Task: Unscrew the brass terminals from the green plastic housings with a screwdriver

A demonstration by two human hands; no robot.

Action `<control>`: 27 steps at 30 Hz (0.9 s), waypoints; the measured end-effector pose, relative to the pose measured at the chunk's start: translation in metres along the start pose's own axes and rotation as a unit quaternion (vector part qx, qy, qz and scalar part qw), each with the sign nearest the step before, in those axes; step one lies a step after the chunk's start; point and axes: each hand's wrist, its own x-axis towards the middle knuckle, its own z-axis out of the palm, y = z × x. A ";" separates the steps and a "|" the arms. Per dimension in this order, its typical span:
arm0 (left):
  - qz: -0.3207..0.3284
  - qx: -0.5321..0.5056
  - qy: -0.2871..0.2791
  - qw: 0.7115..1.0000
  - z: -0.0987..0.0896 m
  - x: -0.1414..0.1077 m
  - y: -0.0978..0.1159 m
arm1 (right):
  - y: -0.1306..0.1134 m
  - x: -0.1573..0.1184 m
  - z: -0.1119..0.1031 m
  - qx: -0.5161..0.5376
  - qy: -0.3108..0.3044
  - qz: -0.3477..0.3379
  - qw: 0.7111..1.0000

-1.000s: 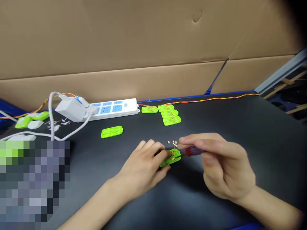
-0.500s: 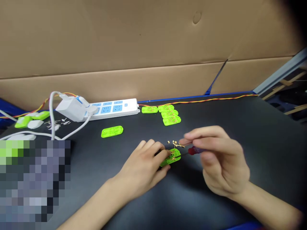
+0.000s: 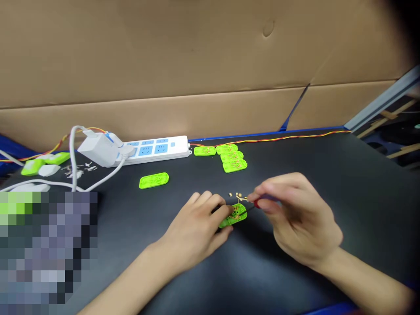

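Between the thumb and fingers of my left hand [image 3: 205, 221] is a lime-green plastic shell [image 3: 242, 212], held down on the black table. Small brass parts sit inside it, and my fingers hide its left end. My right hand [image 3: 300, 216] is closed around the red and purple handle of a screwdriver [image 3: 257, 204]. The dark shaft slants down to the left, its tip at the brass parts in the shell. Just beyond the shell lie several loose brass pieces [image 3: 239, 195].
Several green shells with brass parts [image 3: 235, 165] lie behind, near a white power strip [image 3: 177, 146] with plugs and cables. One green shell [image 3: 154, 180] lies alone to the left. White scraps and green-white pieces [image 3: 33, 166] are far left. Cardboard [image 3: 197, 57] stands behind the table.
My right fingers have closed in around the screwdriver handle, which was held more loosely with the fingers extended. The left hand and the shell have stayed in place.
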 end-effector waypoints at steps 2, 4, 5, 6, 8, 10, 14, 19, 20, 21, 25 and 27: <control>0.003 -0.004 0.001 1.000 0.000 0.000 0.000 | -0.001 -0.002 0.002 0.029 0.001 0.027 0.999; 0.006 -0.006 0.004 1.000 0.000 0.001 -0.001 | 0.000 -0.004 0.003 0.050 0.007 0.045 0.998; 0.006 -0.006 0.006 1.000 0.000 0.001 -0.001 | 0.000 -0.005 0.004 0.055 0.011 0.045 0.997; 0.005 -0.006 0.006 1.000 0.001 0.001 -0.001 | 0.001 -0.005 0.004 0.059 0.014 0.046 0.997; 0.003 -0.007 0.008 1.000 0.001 0.001 -0.001 | 0.002 -0.006 0.005 0.062 0.017 0.053 0.997; 0.003 -0.009 0.011 1.000 0.002 0.000 -0.002 | 0.003 -0.004 0.005 0.063 0.019 0.058 0.996; -0.003 -0.019 0.035 0.999 0.004 -0.001 -0.003 | 0.005 -0.001 0.007 0.084 0.051 0.068 0.993; -0.024 -0.034 0.065 0.997 0.008 0.000 -0.005 | 0.012 0.001 0.011 0.103 0.087 0.129 0.982; -0.029 -0.035 0.066 0.997 0.008 0.000 -0.005 | 0.014 0.001 0.012 0.103 0.092 0.144 0.980; -0.036 -0.036 0.065 0.997 0.008 0.000 -0.005 | 0.015 0.001 0.013 0.102 0.097 0.156 0.978; -0.063 -0.038 0.054 0.996 0.007 0.000 -0.004 | 0.018 0.002 0.015 0.103 0.115 0.206 0.966; -0.073 -0.045 0.057 0.995 0.007 0.000 -0.004 | 0.019 0.003 0.017 0.108 0.119 0.219 0.962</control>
